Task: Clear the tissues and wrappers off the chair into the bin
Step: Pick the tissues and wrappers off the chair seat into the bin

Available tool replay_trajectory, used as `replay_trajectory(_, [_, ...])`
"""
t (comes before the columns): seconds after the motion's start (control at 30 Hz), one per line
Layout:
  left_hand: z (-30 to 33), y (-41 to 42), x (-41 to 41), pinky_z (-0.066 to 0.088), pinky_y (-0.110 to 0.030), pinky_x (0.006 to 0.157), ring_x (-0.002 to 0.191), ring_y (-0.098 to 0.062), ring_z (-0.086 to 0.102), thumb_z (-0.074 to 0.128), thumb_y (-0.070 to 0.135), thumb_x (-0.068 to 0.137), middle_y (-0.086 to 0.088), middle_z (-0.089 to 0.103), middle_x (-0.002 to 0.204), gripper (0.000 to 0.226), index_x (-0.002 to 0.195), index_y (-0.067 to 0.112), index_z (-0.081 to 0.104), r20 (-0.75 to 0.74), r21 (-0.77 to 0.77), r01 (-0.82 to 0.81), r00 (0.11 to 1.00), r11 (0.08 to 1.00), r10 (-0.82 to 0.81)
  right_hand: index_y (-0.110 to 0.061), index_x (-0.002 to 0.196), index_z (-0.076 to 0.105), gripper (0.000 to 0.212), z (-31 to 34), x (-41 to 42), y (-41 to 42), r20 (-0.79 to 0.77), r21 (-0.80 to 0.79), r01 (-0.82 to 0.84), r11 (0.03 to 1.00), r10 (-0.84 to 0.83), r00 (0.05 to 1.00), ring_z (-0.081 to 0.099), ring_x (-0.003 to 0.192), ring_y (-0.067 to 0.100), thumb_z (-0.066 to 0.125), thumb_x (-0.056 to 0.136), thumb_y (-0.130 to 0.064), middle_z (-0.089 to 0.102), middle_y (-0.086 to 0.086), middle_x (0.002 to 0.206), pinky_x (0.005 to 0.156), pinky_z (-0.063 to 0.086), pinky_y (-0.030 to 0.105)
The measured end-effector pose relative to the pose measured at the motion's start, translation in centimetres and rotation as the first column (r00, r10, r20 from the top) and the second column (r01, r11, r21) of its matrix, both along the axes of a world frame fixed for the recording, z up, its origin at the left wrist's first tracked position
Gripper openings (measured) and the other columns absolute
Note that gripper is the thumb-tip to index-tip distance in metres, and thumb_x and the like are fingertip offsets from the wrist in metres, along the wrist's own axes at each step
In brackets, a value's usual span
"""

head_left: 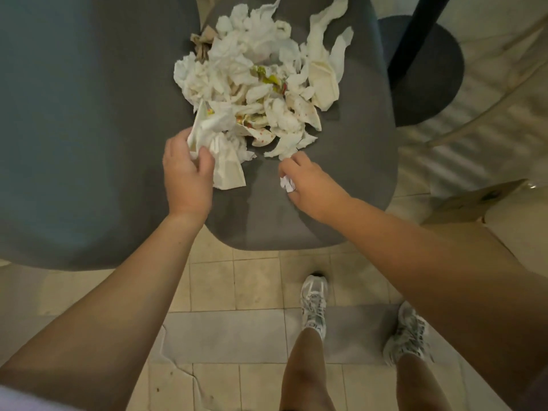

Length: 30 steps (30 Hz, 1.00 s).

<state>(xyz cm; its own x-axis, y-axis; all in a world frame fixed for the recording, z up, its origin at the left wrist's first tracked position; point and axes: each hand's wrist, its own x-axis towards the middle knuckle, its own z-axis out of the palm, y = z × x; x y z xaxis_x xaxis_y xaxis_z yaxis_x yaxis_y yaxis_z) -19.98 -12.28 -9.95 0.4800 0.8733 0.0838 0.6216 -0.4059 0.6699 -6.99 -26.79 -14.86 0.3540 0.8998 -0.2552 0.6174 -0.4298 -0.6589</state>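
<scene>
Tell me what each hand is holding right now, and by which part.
Left hand grips crumpled white tissues by their near edge; right hand holds a small white paper ball in its curled fingers.

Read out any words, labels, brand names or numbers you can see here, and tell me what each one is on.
None can be read.
Printed wrapper in the tissue pile on the chair: yellow and red print, too crumpled and blurred.
Shoes: markings too small.
Cardboard box: dark mark, unreadable.

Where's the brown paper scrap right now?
Head view: the brown paper scrap sits at the far left edge of the tissue pile on the grey chair seat, beyond both hands.
</scene>
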Motion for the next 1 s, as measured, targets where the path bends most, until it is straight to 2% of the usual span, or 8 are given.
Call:
replay_trajectory(0.07, [1.0, -1.3, 1.3, 0.04, -0.009, 0.08, 0.106, -0.021, 0.051, 0.047, 0.015, 0.09, -0.003, 0.049, 0.113, 0.032, 0.121, 0.008, 0.051, 0.032, -0.026, 0.038, 0.999, 0.999, -0.037, -0.01, 0.106, 0.047, 0.033, 1.0, 0.5, -1.2, 0.0, 0.016, 0.022, 1.0, -0.022, 1.0, 0.044, 0.088, 0.028, 0.049, 0.08, 0.01, 0.042, 0.01, 0.114, 0.07, 0.047, 0.042])
replay_trajectory(0.13, [1.8, -2.9, 2.8, 0.036, -0.001, 0.07, 0.103, -0.018, 0.05, 0.048, 0.014, 0.091, 0.001, 0.047, 0.112, 0.032, 0.122, 0.009, 0.051, 0.032, -0.028, 0.101, 0.994, 0.994, -0.1, -0.011, 0.107, 0.047, 0.035, 2.1, 1.3, -2.5, 0.003, 0.026, 0.039, 0.999, -0.039, 0.999, 0.041, 0.086, 0.026, 0.048, 0.079, 0.01, 0.042, 0.01, 0.115, 0.071, 0.048, 0.043])
replay_trajectory(0.3, [2.6, -7.2, 6.5, 0.041, -0.011, 0.068, 0.091, -0.02, 0.051, 0.048, 0.017, 0.091, 0.001, 0.049, 0.107, 0.03, 0.121, 0.015, 0.051, 0.067, -0.055, 0.248, 0.967, 0.967, -0.244, -0.011, 0.108, 0.047, 0.033, 4.5, 4.2, -6.9, 0.039, 0.046, 0.091, 0.995, -0.093, 0.995, 0.043, 0.088, 0.027, 0.051, 0.081, 0.007, 0.041, 0.011, 0.118, 0.071, 0.047, 0.042])
replay_trajectory(0.47, [3.4, -13.9, 10.7, 0.033, -0.002, 0.073, 0.094, -0.007, 0.045, 0.05, 0.011, 0.091, 0.002, 0.047, 0.107, 0.03, 0.122, 0.01, 0.052, 0.032, -0.033, 0.408, 0.913, 0.912, -0.407, -0.014, 0.106, 0.047, 0.031, 6.2, 8.1, -14.0, 0.086, 0.057, 0.221, 0.974, -0.225, 0.971, 0.049, 0.089, 0.032, 0.053, 0.081, 0.003, 0.042, 0.009, 0.114, 0.074, 0.049, 0.044])
replay_trajectory(0.57, [3.8, -18.6, 13.5, 0.03, 0.003, 0.075, 0.091, 0.005, 0.04, 0.051, 0.008, 0.091, 0.002, 0.048, 0.108, 0.03, 0.12, 0.008, 0.053, 0.02, -0.019, 0.532, 0.847, 0.847, -0.532, -0.012, 0.11, 0.047, 0.03, 7.0, 10.4, -18.9, 0.113, 0.06, 0.303, 0.951, -0.308, 0.945, 0.05, 0.09, 0.031, 0.052, 0.082, -0.001, 0.042, 0.01, 0.116, 0.067, 0.044, 0.036])
replay_trajectory(0.67, [4.0, -23.9, 16.4, 0.031, 0.002, 0.075, 0.087, 0.005, 0.044, 0.052, 0.008, 0.091, 0.009, 0.049, 0.102, 0.027, 0.117, 0.011, 0.054, 0.033, -0.039, 0.624, 0.781, 0.78, -0.623, -0.009, 0.113, 0.047, 0.031, 7.6, 12.4, -24.3, 0.142, 0.076, 0.383, 0.921, -0.39, 0.91, 0.051, 0.09, 0.03, 0.053, 0.082, -0.004, 0.043, 0.011, 0.117, 0.063, 0.037, 0.031])
replay_trajectory(0.8, [4.0, -31.2, 20.5, 0.034, -0.001, 0.075, 0.09, 0.001, 0.047, 0.051, 0.011, 0.091, 0.027, 0.046, 0.096, 0.027, 0.117, 0.017, 0.055, 0.061, -0.091, 0.708, 0.706, 0.7, -0.706, -0.01, 0.113, 0.049, 0.031, 7.6, 15.1, -32.0, 0.164, 0.1, 0.5, 0.86, -0.509, 0.845, 0.054, 0.084, 0.03, 0.052, 0.082, -0.008, 0.046, 0.01, 0.115, 0.062, 0.043, 0.033])
replay_trajectory(1.0, [3.2, -40.5, 26.2, 0.033, 0.0, 0.078, 0.096, 0.009, 0.044, 0.054, 0.009, 0.089, 0.021, 0.046, 0.099, 0.027, 0.114, 0.017, 0.055, 0.073, -0.08, 0.855, 0.517, 0.512, -0.853, -0.017, 0.121, 0.046, 0.038, 6.6, 17.6, -42.7, 0.159, 0.063, 0.698, 0.713, -0.698, 0.698, 0.056, 0.091, 0.028, 0.053, 0.084, -0.014, 0.048, 0.007, 0.117, 0.066, 0.051, 0.04])
